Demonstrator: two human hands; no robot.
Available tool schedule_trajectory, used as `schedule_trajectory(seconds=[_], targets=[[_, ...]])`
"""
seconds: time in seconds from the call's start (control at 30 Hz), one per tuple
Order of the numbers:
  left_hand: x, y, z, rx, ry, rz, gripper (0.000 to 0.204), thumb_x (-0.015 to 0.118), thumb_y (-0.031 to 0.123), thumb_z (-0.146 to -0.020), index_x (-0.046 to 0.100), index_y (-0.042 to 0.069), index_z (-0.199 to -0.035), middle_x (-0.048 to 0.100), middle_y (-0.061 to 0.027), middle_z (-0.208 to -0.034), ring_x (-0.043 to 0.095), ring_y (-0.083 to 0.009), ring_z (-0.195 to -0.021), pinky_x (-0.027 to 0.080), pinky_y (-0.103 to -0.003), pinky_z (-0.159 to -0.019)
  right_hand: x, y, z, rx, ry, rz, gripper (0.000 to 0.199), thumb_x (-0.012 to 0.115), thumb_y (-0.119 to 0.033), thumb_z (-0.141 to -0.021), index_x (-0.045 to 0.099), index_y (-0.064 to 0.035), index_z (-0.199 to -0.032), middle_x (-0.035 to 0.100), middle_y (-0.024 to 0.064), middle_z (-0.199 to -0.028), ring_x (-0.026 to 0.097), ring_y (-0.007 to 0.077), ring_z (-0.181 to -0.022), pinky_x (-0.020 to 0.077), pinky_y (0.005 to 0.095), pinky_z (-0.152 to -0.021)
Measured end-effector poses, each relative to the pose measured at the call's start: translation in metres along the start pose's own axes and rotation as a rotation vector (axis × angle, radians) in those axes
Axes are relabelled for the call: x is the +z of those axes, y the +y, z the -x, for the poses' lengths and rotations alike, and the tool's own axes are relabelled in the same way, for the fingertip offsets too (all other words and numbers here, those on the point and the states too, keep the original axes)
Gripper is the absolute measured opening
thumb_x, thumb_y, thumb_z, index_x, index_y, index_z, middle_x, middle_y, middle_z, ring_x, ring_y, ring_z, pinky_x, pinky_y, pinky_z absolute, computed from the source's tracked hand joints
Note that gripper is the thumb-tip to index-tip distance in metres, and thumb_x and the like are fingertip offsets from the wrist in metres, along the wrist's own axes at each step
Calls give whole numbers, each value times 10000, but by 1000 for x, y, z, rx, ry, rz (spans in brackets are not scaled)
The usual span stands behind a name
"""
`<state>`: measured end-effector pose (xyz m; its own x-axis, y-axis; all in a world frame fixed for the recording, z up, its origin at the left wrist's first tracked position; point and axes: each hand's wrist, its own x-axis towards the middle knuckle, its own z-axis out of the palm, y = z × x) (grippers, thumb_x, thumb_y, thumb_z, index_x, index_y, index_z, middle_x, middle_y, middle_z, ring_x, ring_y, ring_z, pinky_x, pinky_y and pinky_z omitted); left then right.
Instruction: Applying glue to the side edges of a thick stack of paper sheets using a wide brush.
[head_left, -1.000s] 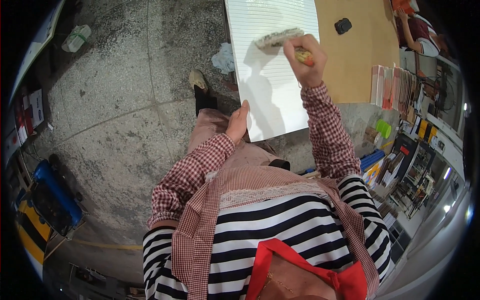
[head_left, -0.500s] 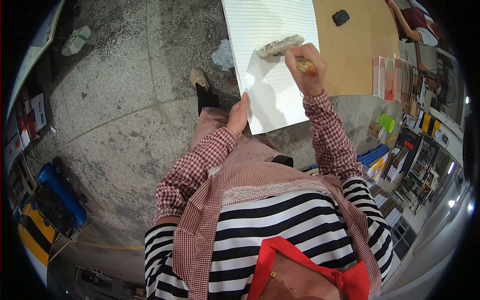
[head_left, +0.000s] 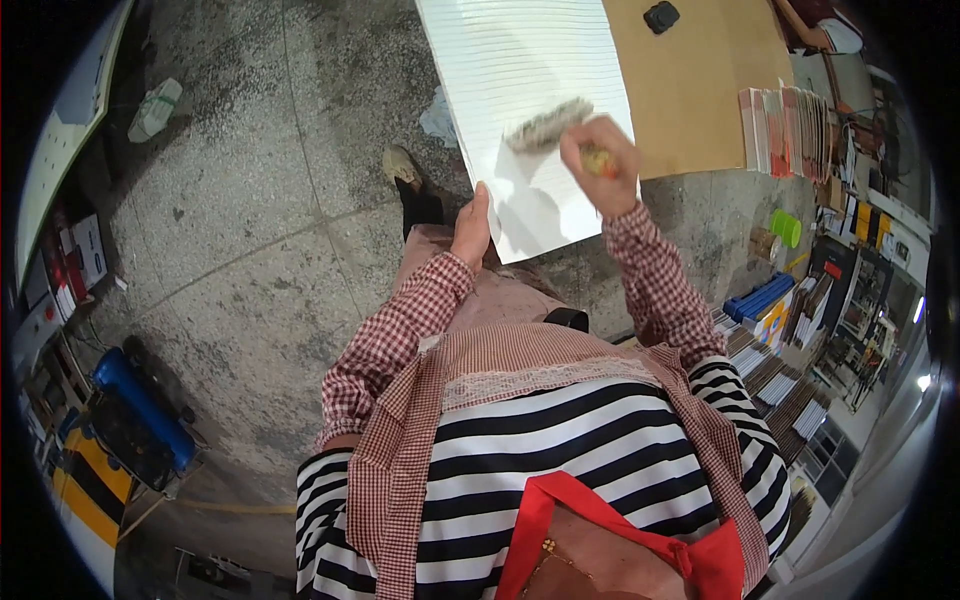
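Note:
A stack of white sheets (head_left: 520,55) lies in front of me, its top crossed by close parallel lines like edges of overlapping sheets. My left hand (head_left: 473,228) grips its near left corner, thumb along the edge; the other fingers are mostly hidden. My right hand (head_left: 605,160) is closed around the yellow-and-red handle of a wide brush. The brush's whitish, dark-stained fuzzy head (head_left: 545,126) is over the near half of the sheets and slightly blurred. Whether it touches the paper cannot be made out.
A brown board surface (head_left: 700,95) adjoins the sheets on the right, bearing a small black object (head_left: 661,17) and a row of upright cards (head_left: 785,130). Another person's arm (head_left: 800,25) shows at far right. A pale cloth (head_left: 437,118) hangs left of the sheets. A blue tank (head_left: 145,405) stands lower left.
My right hand and the brush have shifted slightly toward me over the sheets. The whole view has turned a little. Both hands keep their hold.

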<state>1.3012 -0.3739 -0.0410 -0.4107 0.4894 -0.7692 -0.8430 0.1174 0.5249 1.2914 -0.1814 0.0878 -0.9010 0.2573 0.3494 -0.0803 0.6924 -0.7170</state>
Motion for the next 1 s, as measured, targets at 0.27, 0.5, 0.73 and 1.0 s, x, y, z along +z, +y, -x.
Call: schedule_trajectory(seconds=[0.27,0.5,0.73,1.0], targets=[[3,13,6,-117,14,-23,818,327,594,-1011,346,-101,-1442,469,-206,-1438,464,-288,-1312,358,-369,-1078,-69,-3,53,434,-21,-255,136,697,-35,-838,588,-14,-758,599,37,-698,578,114,-636,481,275,-591],[-9,4,3,-188,-121,-86,857,243,661,-985,289,-43,-1472,529,-192,-1374,619,-258,-1143,553,-345,-875,-55,60,-89,420,296,-468,137,704,-106,-877,644,3,-820,645,35,-748,651,113,-676,561,255,-634],[-13,-4,-4,-264,-188,19,784,232,626,-1004,305,-3,-1466,537,-174,-1364,618,-254,-1154,566,-365,-871,-22,115,-144,456,210,-469,142,709,-108,-862,634,2,-814,639,29,-738,646,114,-635,546,239,-611],[-16,3,-2,-274,-282,40,771,221,640,-1000,300,33,-1470,572,-136,-1305,648,-193,-1017,564,-318,-695,-52,73,-58,644,136,-402,154,709,-99,-862,612,-22,-771,618,8,-708,619,86,-614,530,231,-576]])
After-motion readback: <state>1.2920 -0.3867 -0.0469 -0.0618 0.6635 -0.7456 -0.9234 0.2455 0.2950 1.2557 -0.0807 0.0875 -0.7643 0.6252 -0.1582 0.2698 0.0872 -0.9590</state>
